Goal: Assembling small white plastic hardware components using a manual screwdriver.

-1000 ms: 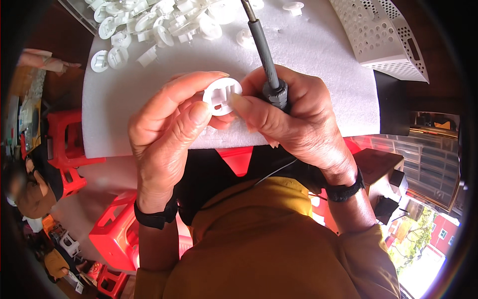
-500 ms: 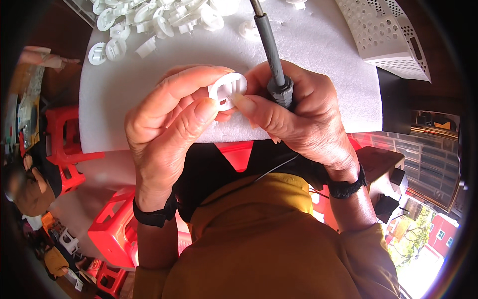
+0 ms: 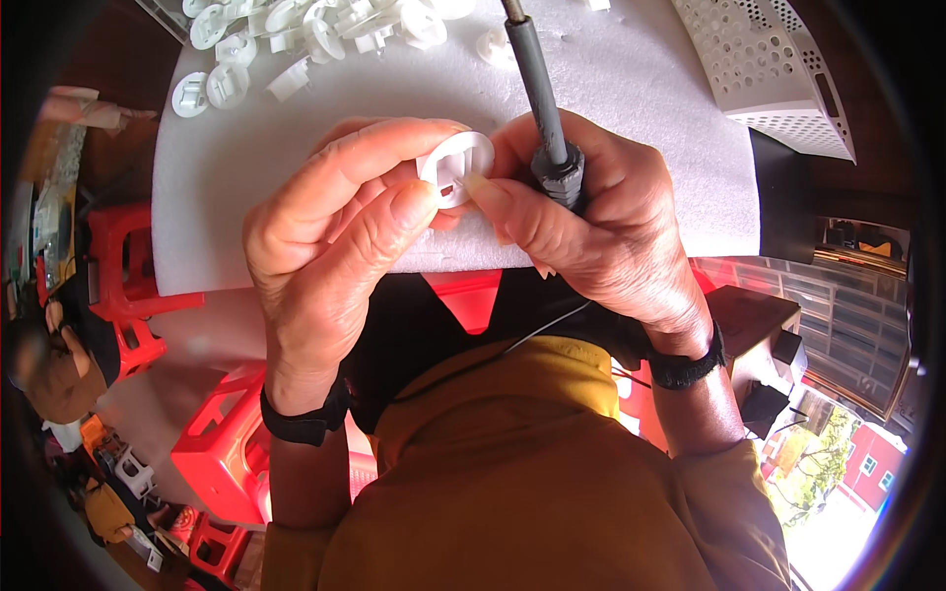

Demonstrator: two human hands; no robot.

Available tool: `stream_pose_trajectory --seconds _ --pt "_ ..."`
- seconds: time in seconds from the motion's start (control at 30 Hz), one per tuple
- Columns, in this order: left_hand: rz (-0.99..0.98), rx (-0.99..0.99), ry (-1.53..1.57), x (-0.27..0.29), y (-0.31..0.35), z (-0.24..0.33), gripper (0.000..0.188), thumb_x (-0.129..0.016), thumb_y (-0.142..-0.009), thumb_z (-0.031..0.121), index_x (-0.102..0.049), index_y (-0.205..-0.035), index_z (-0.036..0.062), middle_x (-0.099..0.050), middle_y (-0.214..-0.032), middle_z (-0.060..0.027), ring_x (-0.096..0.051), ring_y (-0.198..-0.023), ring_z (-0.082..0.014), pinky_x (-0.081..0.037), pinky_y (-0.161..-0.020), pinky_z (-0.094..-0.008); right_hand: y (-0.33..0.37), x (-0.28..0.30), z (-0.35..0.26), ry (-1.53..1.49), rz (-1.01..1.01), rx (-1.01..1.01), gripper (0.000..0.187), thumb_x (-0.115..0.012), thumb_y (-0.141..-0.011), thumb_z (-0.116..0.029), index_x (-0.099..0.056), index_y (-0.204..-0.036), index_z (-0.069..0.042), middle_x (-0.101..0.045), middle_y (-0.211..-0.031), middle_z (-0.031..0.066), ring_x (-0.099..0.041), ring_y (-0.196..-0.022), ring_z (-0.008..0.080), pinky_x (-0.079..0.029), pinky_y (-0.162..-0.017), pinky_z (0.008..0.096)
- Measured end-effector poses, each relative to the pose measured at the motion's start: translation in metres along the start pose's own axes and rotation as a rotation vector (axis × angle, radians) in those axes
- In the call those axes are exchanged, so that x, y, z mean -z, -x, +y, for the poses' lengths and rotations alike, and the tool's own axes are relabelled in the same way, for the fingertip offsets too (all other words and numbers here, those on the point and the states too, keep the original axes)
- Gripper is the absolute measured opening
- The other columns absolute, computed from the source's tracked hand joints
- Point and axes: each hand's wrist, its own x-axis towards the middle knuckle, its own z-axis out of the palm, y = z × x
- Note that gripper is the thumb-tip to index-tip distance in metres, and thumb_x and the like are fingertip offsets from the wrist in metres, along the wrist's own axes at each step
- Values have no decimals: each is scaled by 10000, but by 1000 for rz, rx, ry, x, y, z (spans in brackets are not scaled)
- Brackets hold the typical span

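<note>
While both hands meet over the white foam sheet point(image 3: 296, 197) on the bench, a small round white plastic part point(image 3: 455, 167) is held up between them.

Going from large to small: the foam sheet covers the bench, probably as a soft bed for loose pieces; a perforated white basket point(image 3: 764, 69) sits at its far right corner, and a heap of like white parts point(image 3: 315, 30) lies along its far edge, well apart from the hands. The left hand point(image 3: 335, 246) has its fingers point(image 3: 404, 212) closed on the round part, thumb pressed against its rim, tilting the face toward the eyes. The right hand point(image 3: 601, 227) is wrapped shut around a dark pen-shaped tool point(image 3: 547, 108), gripped low like a pencil for control, with its thumb tip touching the part to steady it.
</note>
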Motion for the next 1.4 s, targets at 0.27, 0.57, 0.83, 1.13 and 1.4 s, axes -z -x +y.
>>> stream_pose_trajectory --seconds 0.27,0.57,0.83,1.13,1.4 --pt "14 8 -1 -2 -1 1 316 -522 -929 96 -548 -1175 -101 -599 -1105 -170 -608 -916 -204 -505 -776 -312 1 -1 7 93 22 50 143 -686 -859 -96 -586 -913 -9 -563 -678 -21 -472 -539 26 -379 -481 187" --pt "8 35 12 -1 -1 2 326 -517 -930 97 -544 -1181 -111 -607 -1119 -185 -617 -900 -200 -507 -772 -301 0 1 -1 60 -28 -47 152 -684 -857 -99 -583 -921 -4 -575 -676 -10 -484 -528 27 -381 -470 185" --pt "14 48 -19 1 -1 2 329 -505 -934 104 -545 -1178 -113 -622 -1097 -194 -622 -874 -196 -508 -757 -299 -1 0 0 59 -24 -67 152 -679 -863 -104 -587 -931 -3 -588 -681 -1 -486 -514 27 -378 -462 182" --pt "72 4 -59 -8 -1 2 314 -485 -935 57 -540 -1199 -104 -594 -1164 -184 -617 -963 -208 -529 -766 -300 0 -4 8 78 47 57 133 -672 -863 -87 -581 -920 -11 -567 -651 -20 -473 -504 18 -375 -455 181" --pt "119 100 -461 -23 -1 20 293 -545 -897 -16 -583 -1187 -32 -605 -860 -30 -507 -648 -46 -419 -564 -184 5 -8 13 146 132 130 135 -681 -839 -34 -582 -930 -26 -550 -649 -32 -481 -523 8 -393 -466 181"
